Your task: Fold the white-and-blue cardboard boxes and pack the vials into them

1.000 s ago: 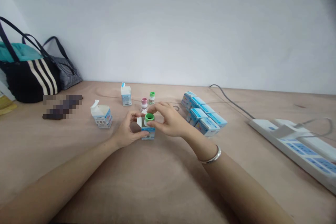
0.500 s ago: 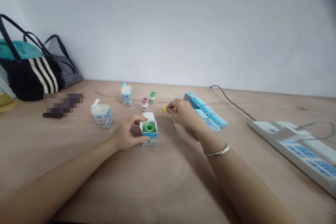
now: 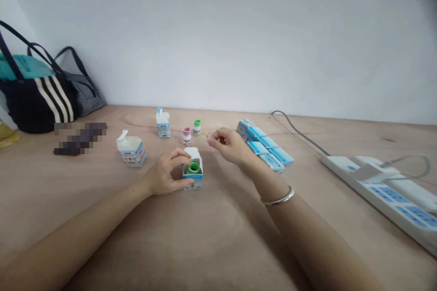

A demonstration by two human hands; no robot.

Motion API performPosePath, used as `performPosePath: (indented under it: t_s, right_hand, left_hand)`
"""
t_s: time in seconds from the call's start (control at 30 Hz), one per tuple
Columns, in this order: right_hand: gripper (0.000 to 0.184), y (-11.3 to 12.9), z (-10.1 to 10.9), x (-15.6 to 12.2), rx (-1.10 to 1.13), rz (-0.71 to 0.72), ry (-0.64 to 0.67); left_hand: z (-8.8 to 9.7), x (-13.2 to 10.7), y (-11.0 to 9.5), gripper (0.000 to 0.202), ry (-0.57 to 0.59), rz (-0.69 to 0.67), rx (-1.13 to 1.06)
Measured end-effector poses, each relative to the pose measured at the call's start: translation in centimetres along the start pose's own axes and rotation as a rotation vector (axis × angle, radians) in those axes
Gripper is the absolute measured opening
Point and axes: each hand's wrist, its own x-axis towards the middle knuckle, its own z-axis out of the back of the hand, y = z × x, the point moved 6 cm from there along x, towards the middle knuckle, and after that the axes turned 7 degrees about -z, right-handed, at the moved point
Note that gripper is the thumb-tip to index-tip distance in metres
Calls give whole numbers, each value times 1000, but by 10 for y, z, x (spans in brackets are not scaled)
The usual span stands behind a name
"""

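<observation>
My left hand [image 3: 170, 172] grips a small blue-and-white carton [image 3: 193, 183] from its left side, thumb in front and fingers behind. The carton stands upright with its flap up, and a green-rimmed bottle [image 3: 194, 168] sits inside. My right hand [image 3: 223, 143] is closed in a pinch behind and to the right of the carton. From its fingertips a tiny yellow piece [image 3: 206, 134] sticks out, mostly hidden. Just beyond the carton stand a pink-topped vial [image 3: 186, 135] and a green-topped vial [image 3: 197, 127].
Two opened cartons, a nearer one [image 3: 132, 152] and a farther one [image 3: 164, 126], stand to the left. Several closed boxes [image 3: 264, 141] lie at right. A power strip [image 3: 378, 191] with a cable is far right. Bags [image 3: 37, 100] and a dark blurred object [image 3: 82, 138] are at left.
My right hand has moved slightly left, and the yellow piece has moved with it and shows narrower. My left hand keeps its hold on the carton. The view has shifted slightly.
</observation>
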Motion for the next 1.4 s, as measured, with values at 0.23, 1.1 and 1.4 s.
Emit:
performPosePath:
  t_s: [0.23, 1.1, 1.4]
  right_hand:
    - [22, 53, 1, -27, 752, 366, 49]
    - [33, 38, -7, -28, 356, -99, 225]
    - [16, 41, -5, -28, 85, 11, -27]
  left_hand:
    - [1, 1, 1, 26, 3, 17, -22]
    - [2, 0, -22, 20, 17, -280, 438]
    - [3, -2, -22, 23, -45, -254, 388]
